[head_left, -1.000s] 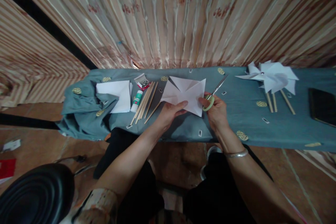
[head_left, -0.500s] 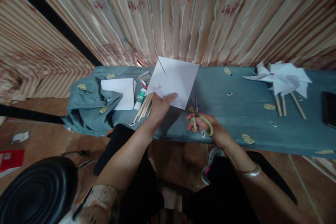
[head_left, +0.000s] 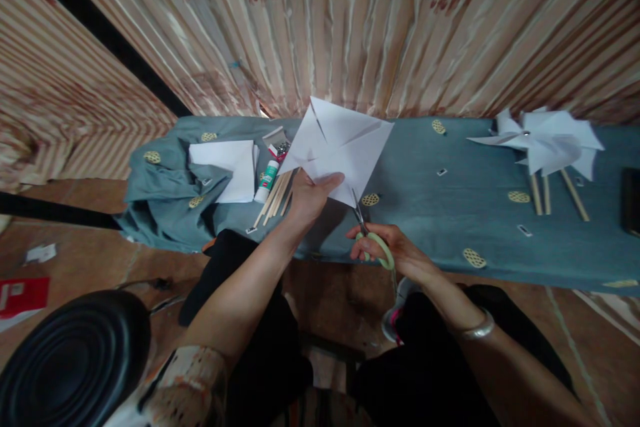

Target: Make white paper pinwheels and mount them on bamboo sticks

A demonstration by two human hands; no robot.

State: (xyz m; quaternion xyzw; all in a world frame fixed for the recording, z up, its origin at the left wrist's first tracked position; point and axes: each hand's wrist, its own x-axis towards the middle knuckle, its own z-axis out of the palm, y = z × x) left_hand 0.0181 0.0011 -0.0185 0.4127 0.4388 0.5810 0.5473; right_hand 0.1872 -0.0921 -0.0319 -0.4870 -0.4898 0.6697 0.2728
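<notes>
A square white sheet of paper (head_left: 345, 140) with slits running in from its corners is tilted up over the table. My left hand (head_left: 310, 197) is closed on its near left edge, thumb on top and the other fingers hidden beneath. In my right hand (head_left: 383, 247) are scissors (head_left: 374, 240) with pale green handles. Their blades point up and away, with the tips at the sheet's near corner; whether they touch the paper I cannot tell. Wooden sticks (head_left: 273, 200) lie just left of my left hand, beside a green and white glue stick (head_left: 267, 181).
Folded white paper (head_left: 240, 170) and a small packet of metal pieces (head_left: 277, 144) lie at the left on the blue-green tablecloth (head_left: 420, 180). White paper pinwheels (head_left: 555, 147) on sticks rest at the right, near a dark object (head_left: 631, 201). A black round stool (head_left: 75, 360) stands lower left.
The sheet has turned slightly and shifted right with my left hand. My right hand has brought the scissors leftward, their tips now at the sheet's near corner.
</notes>
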